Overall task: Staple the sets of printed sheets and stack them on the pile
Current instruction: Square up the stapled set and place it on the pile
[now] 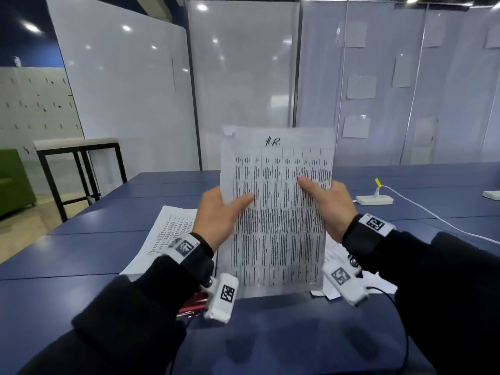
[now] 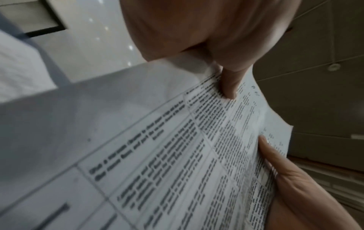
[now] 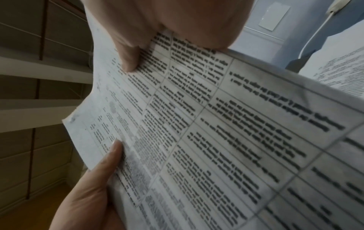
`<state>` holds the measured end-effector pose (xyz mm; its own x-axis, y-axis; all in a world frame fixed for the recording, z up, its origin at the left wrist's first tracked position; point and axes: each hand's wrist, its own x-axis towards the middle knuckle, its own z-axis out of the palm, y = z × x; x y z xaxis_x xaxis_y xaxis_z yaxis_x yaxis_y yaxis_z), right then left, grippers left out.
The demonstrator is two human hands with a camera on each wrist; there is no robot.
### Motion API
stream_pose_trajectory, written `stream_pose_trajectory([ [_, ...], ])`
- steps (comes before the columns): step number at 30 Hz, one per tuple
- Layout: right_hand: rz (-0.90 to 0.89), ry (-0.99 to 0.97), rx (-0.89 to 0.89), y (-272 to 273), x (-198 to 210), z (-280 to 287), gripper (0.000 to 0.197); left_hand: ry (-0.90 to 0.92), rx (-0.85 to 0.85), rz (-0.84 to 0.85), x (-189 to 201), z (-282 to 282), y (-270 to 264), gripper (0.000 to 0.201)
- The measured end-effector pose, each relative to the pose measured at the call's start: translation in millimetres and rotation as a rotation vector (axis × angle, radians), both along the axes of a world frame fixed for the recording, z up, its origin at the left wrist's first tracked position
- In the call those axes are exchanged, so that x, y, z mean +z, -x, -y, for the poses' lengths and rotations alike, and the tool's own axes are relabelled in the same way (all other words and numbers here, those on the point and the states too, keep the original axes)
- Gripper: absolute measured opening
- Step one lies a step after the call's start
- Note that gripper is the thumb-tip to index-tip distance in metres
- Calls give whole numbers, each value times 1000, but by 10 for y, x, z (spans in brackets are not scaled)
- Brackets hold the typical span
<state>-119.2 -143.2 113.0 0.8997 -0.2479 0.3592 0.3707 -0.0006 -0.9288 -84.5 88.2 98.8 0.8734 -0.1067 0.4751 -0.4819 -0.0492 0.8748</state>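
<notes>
The white set of printed sheets point(image 1: 276, 212), gridded with dense blurred text, stands upright above the blue worktop point(image 1: 81, 253). The left hand point(image 1: 219, 215) and right hand point(image 1: 331, 207) each pinch a side edge, thumbs in front. Fingers behind are hidden.

A white power strip point(image 1: 374, 200) with its cable point(image 1: 433, 212) lies on the blue table point(image 1: 81, 255).

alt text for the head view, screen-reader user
Both hands, left hand and right hand, hold a printed sheet set upright over a blue table. More printed sheets lie flat beneath, left.
</notes>
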Motion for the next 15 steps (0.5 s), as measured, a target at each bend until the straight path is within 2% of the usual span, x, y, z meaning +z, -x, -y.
stream_pose_trajectory([
  [2, -9, 28, 37, -23, 86, -65, 77, -24, -3, 21, 160, -146, 82, 18],
  [6, -72, 131, 131, -84, 96, -314, 34, -97, 85, 37, 331, -638, 232, 12],
  [8, -152, 162, 211, -104, 9, -503, 37, -120, 164, 9, 346, -1000, 279, 10],
  [11, -336, 271, 325, -254, -253, -820, 49, -191, 285, -76, 283, -1647, 345, 20],
  [12, -382, 391, 368, -322, -359, -943, 47, -214, 324, -108, 248, -1850, 373, 23],
  [13, -392, 590, 420, -388, -458, -1068, 44, -225, 356, -140, 199, -2032, 395, 26],
  [15, -319, 1083, 544, -466, -623, -1346, 40, -243, 406, -183, 124, -2312, 475, 25],
])
